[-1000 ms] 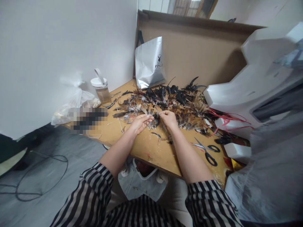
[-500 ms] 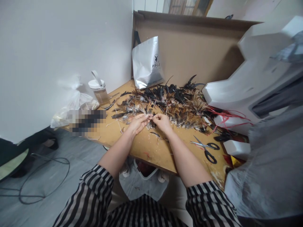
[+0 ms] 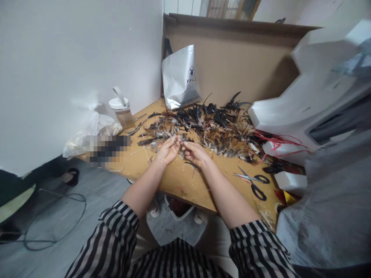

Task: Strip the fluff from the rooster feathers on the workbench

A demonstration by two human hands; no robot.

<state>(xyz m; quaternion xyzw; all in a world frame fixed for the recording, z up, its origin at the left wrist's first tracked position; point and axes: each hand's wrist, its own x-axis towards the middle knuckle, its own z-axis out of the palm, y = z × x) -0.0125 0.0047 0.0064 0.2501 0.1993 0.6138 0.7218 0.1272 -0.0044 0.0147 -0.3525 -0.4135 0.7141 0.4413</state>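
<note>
Slipping seems the chief risk here: the left hand (image 3: pixel 169 151) and right hand (image 3: pixel 196 153) meet over the near edge of the feathers (image 3: pixel 224 133), each with fingers drawn into a tight pinch, seemingly on a bit of feather, though what lies between the tips is too small to make out for sure. With so slight a hold, a thin quill could roll free or bend if pulled unevenly. The feathers spread across the far middle of the bench (image 3: pixel 176 185) in an overlapping heap, so a dropped piece might be lost among them, and a wrist brushing the pile could drag others nearer. To the right lie open scissors (image 3: pixel 251 180), blades toward the right forearm, which could be nicked by a careless sweep. Red strands (image 3: pixel 285 143) at the heap's right end might tangle with feathers if tugged.
</note>
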